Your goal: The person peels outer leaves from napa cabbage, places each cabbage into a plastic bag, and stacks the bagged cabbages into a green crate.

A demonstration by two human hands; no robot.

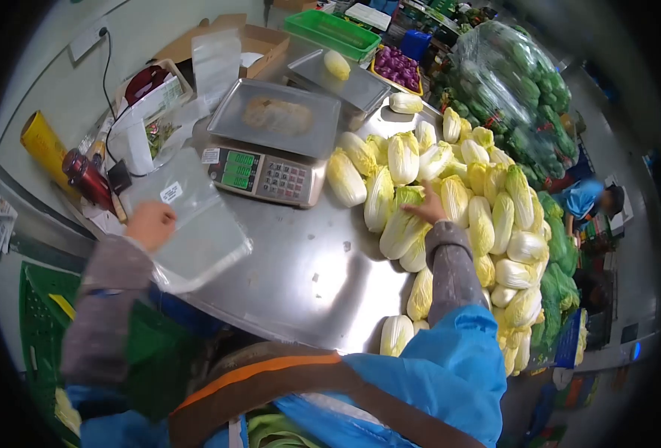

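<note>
My left hand (151,225) is curled closed over the left side of a stack of clear plastic bags (203,243). Whatever its fingers may hold is hidden. My right hand (429,207) reaches onto a pile of napa cabbages (482,224), thumb and fingers spread apart. Beneath those fingers lies one pale green-yellow napa cabbage (401,233), which they seem to touch. Between my hands, toward the back, stands a digital scale (282,183) with a lit green display and a bare, stained metal pan (226,123).
Behind the scale, a second metal tray (368,95) carries one cabbage (336,65). A green crate (334,33) and purple onions (397,67) stand farther back. Wrapped green cabbages (509,82) rise at right, near another person (585,203). A red thermos (84,175) and cable are at left.
</note>
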